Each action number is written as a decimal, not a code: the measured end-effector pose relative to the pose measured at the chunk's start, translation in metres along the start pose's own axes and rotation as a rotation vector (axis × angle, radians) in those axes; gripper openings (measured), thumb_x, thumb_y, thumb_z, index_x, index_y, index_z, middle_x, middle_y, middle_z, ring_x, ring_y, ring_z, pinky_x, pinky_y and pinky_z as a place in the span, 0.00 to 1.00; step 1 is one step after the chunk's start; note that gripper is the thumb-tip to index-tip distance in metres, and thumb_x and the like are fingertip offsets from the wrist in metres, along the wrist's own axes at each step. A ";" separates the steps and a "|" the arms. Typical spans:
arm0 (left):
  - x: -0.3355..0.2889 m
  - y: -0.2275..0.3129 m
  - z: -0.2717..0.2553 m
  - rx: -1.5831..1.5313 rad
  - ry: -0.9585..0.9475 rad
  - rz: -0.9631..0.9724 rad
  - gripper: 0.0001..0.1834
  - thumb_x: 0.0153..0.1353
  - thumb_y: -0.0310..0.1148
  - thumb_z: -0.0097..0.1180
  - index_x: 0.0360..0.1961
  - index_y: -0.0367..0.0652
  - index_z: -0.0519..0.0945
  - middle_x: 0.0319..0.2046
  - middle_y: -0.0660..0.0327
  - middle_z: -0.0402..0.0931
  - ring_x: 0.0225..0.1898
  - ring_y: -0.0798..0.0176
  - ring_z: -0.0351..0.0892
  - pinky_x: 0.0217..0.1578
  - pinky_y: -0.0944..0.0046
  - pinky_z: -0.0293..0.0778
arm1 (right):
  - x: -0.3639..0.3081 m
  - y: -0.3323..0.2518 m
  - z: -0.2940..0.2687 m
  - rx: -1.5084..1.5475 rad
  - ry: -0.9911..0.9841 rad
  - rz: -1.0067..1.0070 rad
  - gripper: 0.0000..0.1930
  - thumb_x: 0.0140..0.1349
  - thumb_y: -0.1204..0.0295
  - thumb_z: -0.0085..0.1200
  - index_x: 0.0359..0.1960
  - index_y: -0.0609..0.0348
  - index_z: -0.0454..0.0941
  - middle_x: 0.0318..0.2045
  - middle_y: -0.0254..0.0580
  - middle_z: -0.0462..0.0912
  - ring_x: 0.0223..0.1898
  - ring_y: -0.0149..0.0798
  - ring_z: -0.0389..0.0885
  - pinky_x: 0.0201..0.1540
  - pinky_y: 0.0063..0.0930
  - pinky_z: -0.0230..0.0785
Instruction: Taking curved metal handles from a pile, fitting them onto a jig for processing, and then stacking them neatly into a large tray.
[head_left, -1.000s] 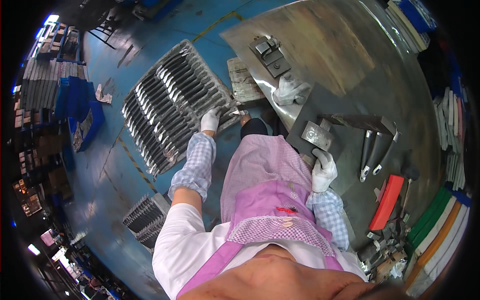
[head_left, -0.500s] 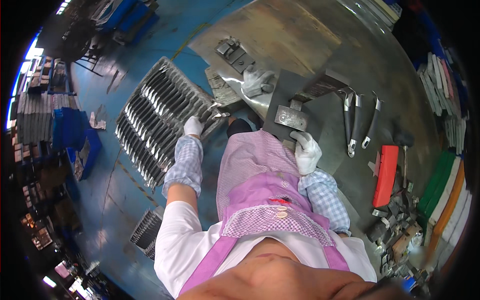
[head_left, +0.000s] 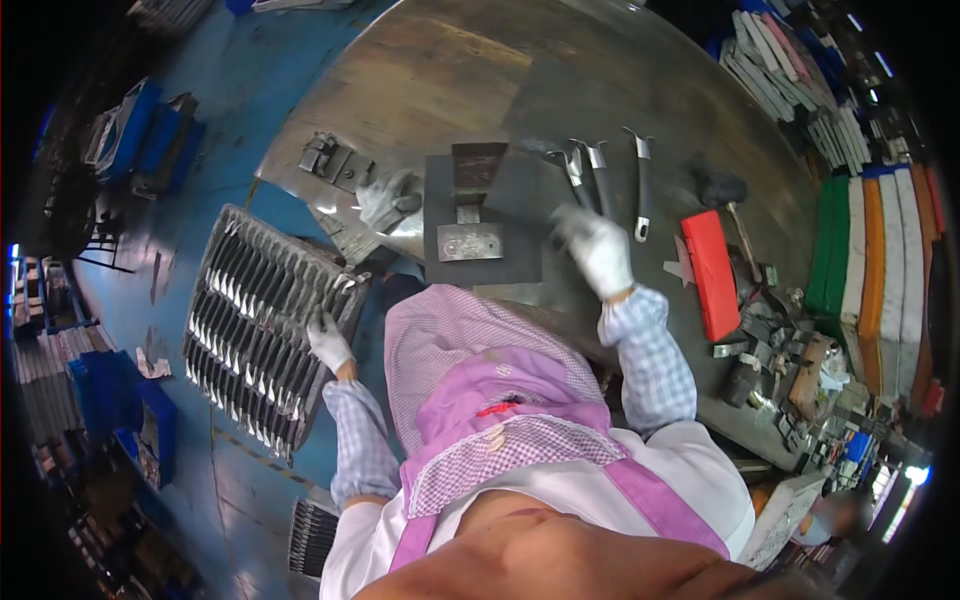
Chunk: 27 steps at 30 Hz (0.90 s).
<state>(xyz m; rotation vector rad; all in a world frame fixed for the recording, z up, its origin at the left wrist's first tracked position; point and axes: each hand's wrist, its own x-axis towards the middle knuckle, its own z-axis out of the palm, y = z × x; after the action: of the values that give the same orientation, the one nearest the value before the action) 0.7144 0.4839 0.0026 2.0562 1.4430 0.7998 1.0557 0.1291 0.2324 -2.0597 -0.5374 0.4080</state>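
My left hand [head_left: 329, 343], in a white glove, is at the right side of a grey tray [head_left: 226, 212] packed with rows of black-handled metal tools [head_left: 262, 290]. Its fingertips are among the handles, and whether they grip one is hidden. Over the metal table, my gloved right hand [head_left: 600, 254] is smeared by motion, its fingers close to the lower ends of two black-handled tools [head_left: 597, 172]. A third such tool [head_left: 642, 188] lies to their right. Left of that hand, a metal fixture with a silver plate [head_left: 470, 241] stands on a dark sheet [head_left: 520, 258].
A crumpled grey glove [head_left: 386, 201] and a small metal block fixture [head_left: 335, 163] lie at the table's left edge. Towards the right are a red case [head_left: 710, 276], a black-headed mallet [head_left: 722, 188] and piled metal parts [head_left: 770, 360]. A second tray [head_left: 312, 537] stands low on the left.
My view has turned towards the table. My right hand has moved from beside the silver-plated fixture to the black-handled tools. My left hand has shifted nearer along the tray's right side.
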 end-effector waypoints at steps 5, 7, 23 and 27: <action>-0.067 0.168 -0.012 -0.472 -0.168 0.146 0.12 0.64 0.22 0.59 0.49 0.38 0.84 0.48 0.58 0.84 0.50 0.61 0.81 0.56 0.64 0.74 | 0.037 0.031 -0.023 -1.098 0.183 0.077 0.28 0.56 0.54 0.65 0.57 0.48 0.75 0.47 0.46 0.80 0.44 0.51 0.83 0.45 0.46 0.77; -0.089 0.219 -0.022 -0.528 -0.191 0.206 0.13 0.63 0.20 0.60 0.48 0.41 0.85 0.45 0.58 0.84 0.47 0.64 0.83 0.46 0.67 0.77 | 0.030 0.021 -0.029 -0.985 0.371 0.072 0.30 0.55 0.53 0.66 0.58 0.48 0.74 0.48 0.47 0.80 0.47 0.52 0.82 0.47 0.47 0.77; -0.147 0.310 0.001 -0.502 -0.668 0.406 0.08 0.62 0.27 0.62 0.43 0.41 0.84 0.40 0.60 0.84 0.41 0.58 0.85 0.42 0.64 0.80 | -0.183 -0.013 -0.036 0.115 0.548 0.109 0.18 0.61 0.72 0.61 0.52 0.62 0.78 0.37 0.57 0.85 0.40 0.48 0.88 0.44 0.40 0.77; -0.131 0.344 -0.003 -0.272 -0.732 0.891 0.24 0.55 0.25 0.63 0.55 0.47 0.79 0.53 0.54 0.78 0.54 0.46 0.79 0.53 0.51 0.76 | -0.221 0.070 -0.012 -0.388 -0.209 0.489 0.18 0.60 0.60 0.58 0.46 0.59 0.80 0.34 0.62 0.84 0.40 0.65 0.83 0.46 0.55 0.75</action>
<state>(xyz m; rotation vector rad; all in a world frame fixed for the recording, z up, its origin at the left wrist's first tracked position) 0.9025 0.2521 0.2185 2.3635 -0.0036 0.4023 0.8892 -0.0278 0.1948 -2.5418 -0.2358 0.8685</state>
